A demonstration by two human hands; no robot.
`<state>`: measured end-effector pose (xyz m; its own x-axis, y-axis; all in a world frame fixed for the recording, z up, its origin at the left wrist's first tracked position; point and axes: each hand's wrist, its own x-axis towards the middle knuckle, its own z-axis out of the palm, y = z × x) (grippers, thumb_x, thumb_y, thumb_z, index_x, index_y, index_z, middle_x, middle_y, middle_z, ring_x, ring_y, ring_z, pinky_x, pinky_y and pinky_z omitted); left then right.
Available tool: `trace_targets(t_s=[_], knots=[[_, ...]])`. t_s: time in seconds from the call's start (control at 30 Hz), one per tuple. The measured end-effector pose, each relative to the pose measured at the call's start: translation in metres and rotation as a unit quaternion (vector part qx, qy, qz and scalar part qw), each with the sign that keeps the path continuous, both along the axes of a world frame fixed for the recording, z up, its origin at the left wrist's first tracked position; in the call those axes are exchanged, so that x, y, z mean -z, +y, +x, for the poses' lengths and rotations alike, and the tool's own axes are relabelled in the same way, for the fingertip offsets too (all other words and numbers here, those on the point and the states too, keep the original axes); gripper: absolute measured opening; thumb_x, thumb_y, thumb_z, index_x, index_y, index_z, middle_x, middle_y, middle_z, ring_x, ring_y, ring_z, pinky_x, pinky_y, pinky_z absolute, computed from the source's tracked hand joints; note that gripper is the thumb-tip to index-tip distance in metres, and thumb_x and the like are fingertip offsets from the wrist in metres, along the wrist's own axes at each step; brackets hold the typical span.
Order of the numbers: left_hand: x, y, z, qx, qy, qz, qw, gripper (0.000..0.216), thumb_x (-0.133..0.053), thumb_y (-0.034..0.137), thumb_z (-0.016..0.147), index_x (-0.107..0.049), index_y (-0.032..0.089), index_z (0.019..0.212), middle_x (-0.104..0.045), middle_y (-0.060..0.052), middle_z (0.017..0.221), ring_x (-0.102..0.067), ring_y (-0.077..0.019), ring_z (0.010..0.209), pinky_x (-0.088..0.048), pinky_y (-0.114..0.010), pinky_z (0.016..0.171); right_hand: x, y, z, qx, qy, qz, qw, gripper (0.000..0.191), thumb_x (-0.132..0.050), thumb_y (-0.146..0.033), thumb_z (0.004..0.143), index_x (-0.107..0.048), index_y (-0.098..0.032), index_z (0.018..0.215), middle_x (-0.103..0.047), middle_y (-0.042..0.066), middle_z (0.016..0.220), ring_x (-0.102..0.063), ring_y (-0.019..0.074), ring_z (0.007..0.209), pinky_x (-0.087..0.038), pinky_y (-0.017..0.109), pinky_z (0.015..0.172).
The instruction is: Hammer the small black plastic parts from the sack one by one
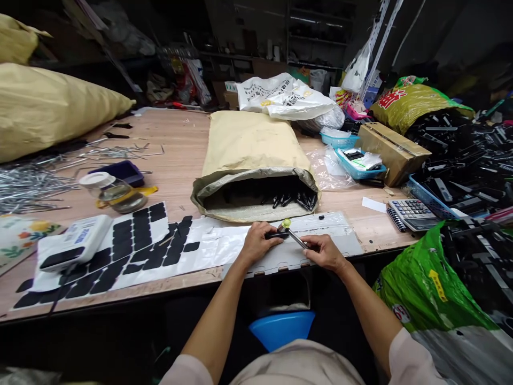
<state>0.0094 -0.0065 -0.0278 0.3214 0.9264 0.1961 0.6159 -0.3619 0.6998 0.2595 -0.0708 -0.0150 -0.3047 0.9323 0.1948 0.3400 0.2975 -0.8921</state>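
My left hand (259,241) is closed on a black elongated piece (276,235), which lies low over a grey-white cardboard sheet (331,235) at the table's front edge. In my closed right hand (326,252) is the metal handle of a small hammer (297,239). Its head, with a yellow-green face, is beside the black piece, close to my left fingertips; I cannot tell whether they touch. Just beyond my hands, a large tan sack (252,144) lies with its mouth facing me. Several shiny black pieces (294,200) show inside it.
Black adhesive pads (132,235) on white sheets, a white device (76,243) and a jar (120,195) stand left, near metal rods (32,184). On the right are a calculator (412,215), blue baskets (360,166), a cardboard box (393,152) and a green sack (425,283) of black parts.
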Motion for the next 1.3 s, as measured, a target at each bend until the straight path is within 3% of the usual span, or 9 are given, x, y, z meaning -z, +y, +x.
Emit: trace_targets(t_s=[0.23,0.5,0.67,0.97,1.03,1.13,1.2,1.3], knots=[[-0.001,-0.001,0.001,-0.008,0.001,-0.010,1.000,0.016,-0.081,0.032,0.072,-0.073,0.023,0.082,-0.066,-0.001,0.083,-0.051,-0.0232,0.092,-0.041,-0.034,0.081,-0.007,0.003,-0.011,-0.012,-0.035,0.006,0.999,0.035,-0.062,-0.021,0.075,-0.078,-0.012,0.105,-0.049,-0.004,0.056,-0.038,0.0100,0.052,-0.032,0.023,0.051],[0.000,0.000,0.001,-0.006,-0.001,-0.010,1.000,0.017,-0.081,0.033,0.073,-0.076,0.025,0.087,-0.069,-0.002,0.087,-0.053,-0.0241,0.097,-0.042,-0.036,0.085,-0.007,0.003,0.007,0.017,0.025,-0.021,0.999,0.038,-0.065,-0.024,0.077,-0.076,-0.015,0.113,-0.060,0.000,0.066,-0.046,0.0121,0.055,-0.038,0.024,0.053],[-0.002,-0.001,0.001,-0.008,0.004,-0.017,1.000,0.019,-0.081,0.035,0.072,-0.077,0.025,0.088,-0.069,-0.002,0.087,-0.053,-0.0241,0.096,-0.042,-0.036,0.085,0.001,0.003,0.012,0.001,0.008,-0.051,0.999,0.036,-0.066,-0.023,0.076,-0.077,-0.015,0.110,-0.055,-0.003,0.061,-0.045,0.0105,0.053,-0.036,0.023,0.052],[-0.009,-0.001,0.002,0.000,0.002,0.012,1.000,0.017,-0.076,0.038,0.077,-0.074,0.023,0.087,-0.068,-0.003,0.087,-0.054,-0.0246,0.095,-0.044,-0.038,0.087,0.004,0.009,0.020,0.068,0.200,-0.112,0.971,0.038,-0.071,-0.030,0.072,-0.076,-0.013,0.105,-0.065,-0.001,0.057,-0.058,0.0157,0.054,-0.048,0.031,0.061],[-0.016,-0.012,0.001,-0.011,-0.032,0.058,0.998,0.018,-0.072,0.039,0.081,-0.072,0.023,0.088,-0.067,-0.005,0.092,-0.055,-0.0242,0.097,-0.045,-0.039,0.089,0.002,0.009,0.021,0.072,0.213,-0.113,0.968,0.037,-0.070,-0.030,0.072,-0.077,-0.013,0.104,-0.065,-0.001,0.057,-0.059,0.0155,0.053,-0.049,0.031,0.062],[-0.020,-0.049,0.001,-0.004,-0.083,0.114,0.990,0.019,-0.063,0.040,0.088,-0.068,0.023,0.095,-0.067,-0.006,0.094,-0.060,-0.0230,0.093,-0.048,-0.038,0.086,0.003,0.010,0.020,0.068,0.219,-0.118,0.966,0.038,-0.070,-0.029,0.072,-0.076,-0.013,0.106,-0.066,-0.002,0.057,-0.059,0.0150,0.053,-0.049,0.030,0.061],[-0.014,-0.082,0.004,0.066,-0.078,0.107,0.989,0.020,-0.061,0.040,0.090,-0.068,0.024,0.099,-0.069,-0.007,0.089,-0.062,-0.0219,0.084,-0.049,-0.037,0.080,0.004,0.010,0.020,0.063,0.222,-0.122,0.965,0.039,-0.071,-0.028,0.071,-0.076,-0.012,0.106,-0.066,-0.002,0.057,-0.059,0.0148,0.052,-0.050,0.030,0.061],[0.007,-0.126,0.014,0.205,-0.009,0.036,0.978,0.026,-0.058,0.044,0.093,-0.069,0.025,0.105,-0.071,-0.006,0.083,-0.064,-0.0207,0.074,-0.048,-0.036,0.075,0.005,0.010,0.020,0.059,0.226,-0.125,0.964,0.037,-0.072,-0.027,0.072,-0.076,-0.012,0.105,-0.066,-0.002,0.057,-0.059,0.0142,0.052,-0.049,0.029,0.060]])
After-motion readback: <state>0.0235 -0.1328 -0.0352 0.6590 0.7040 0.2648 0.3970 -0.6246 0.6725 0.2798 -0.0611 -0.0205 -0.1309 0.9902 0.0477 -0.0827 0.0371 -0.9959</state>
